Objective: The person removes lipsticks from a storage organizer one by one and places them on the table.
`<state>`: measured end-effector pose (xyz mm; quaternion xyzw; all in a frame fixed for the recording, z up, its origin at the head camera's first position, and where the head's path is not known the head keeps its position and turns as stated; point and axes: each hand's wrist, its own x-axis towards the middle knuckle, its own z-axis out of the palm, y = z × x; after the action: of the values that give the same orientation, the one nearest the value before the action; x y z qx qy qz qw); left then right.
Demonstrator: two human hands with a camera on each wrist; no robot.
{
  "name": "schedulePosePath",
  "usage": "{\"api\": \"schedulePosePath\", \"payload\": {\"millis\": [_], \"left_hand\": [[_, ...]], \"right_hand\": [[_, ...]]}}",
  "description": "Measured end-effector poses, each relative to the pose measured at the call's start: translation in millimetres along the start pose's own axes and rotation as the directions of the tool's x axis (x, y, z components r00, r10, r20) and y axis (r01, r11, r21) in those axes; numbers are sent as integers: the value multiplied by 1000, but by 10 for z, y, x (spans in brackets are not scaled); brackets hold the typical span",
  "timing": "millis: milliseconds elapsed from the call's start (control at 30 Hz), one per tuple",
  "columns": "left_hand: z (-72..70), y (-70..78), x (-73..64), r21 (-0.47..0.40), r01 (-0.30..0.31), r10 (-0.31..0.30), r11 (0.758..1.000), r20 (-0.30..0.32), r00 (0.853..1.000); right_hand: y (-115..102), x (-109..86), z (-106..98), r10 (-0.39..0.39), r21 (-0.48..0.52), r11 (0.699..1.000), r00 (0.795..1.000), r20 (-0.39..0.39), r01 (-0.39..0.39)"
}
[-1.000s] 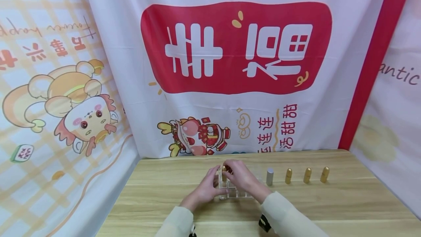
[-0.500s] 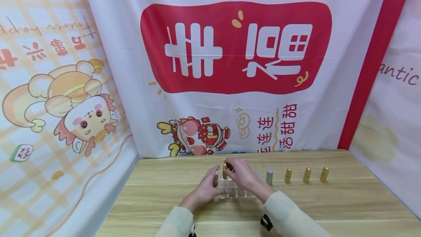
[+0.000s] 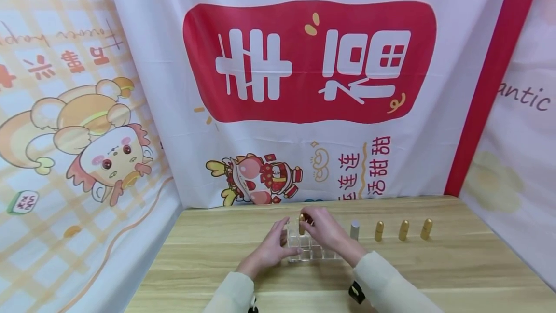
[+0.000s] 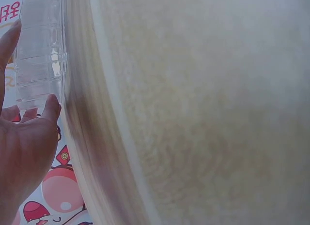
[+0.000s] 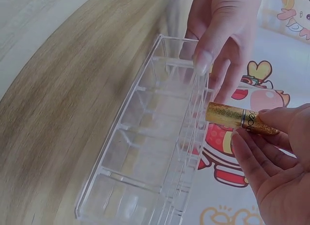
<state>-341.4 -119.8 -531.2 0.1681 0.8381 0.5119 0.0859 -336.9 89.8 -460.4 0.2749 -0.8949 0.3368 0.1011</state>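
A gold lipstick tube [image 3: 301,224] with dark lettering is pinched between the thumb and fingers of my right hand [image 3: 326,231], above the back row of a clear divided lipstick organizer [image 3: 306,255]. In the right wrist view the lipstick [image 5: 226,115] juts from the fingertips beside the organizer's [image 5: 133,150] upper tier. My left hand [image 3: 271,248] grips the organizer's left end, thumb at the front and fingers behind. The left wrist view shows that thumb and fingers around the clear end wall. The right hand hides part of the organizer's back right.
Right of the organizer, a silver tube [image 3: 354,230] stands upright on the wooden table [image 3: 217,235]. Three gold lipstick tubes [image 3: 404,230] stand in a row farther right. Printed cloth [image 3: 310,62] hangs behind and at both sides.
My right hand has moved the lipstick slightly up and to the right over the organizer's back row. The left hand keeps its hold on the organizer's left end.
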Motion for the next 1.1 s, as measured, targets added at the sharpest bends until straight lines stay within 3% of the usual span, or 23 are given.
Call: {"api": "schedulePosePath", "payload": {"millis": [1100], "left_hand": [[6,27,-16,-2,5,-5,1000,-4,1000]], "right_hand": [[182,-141,-154,21,-25,999,999,-27,-22]]}}
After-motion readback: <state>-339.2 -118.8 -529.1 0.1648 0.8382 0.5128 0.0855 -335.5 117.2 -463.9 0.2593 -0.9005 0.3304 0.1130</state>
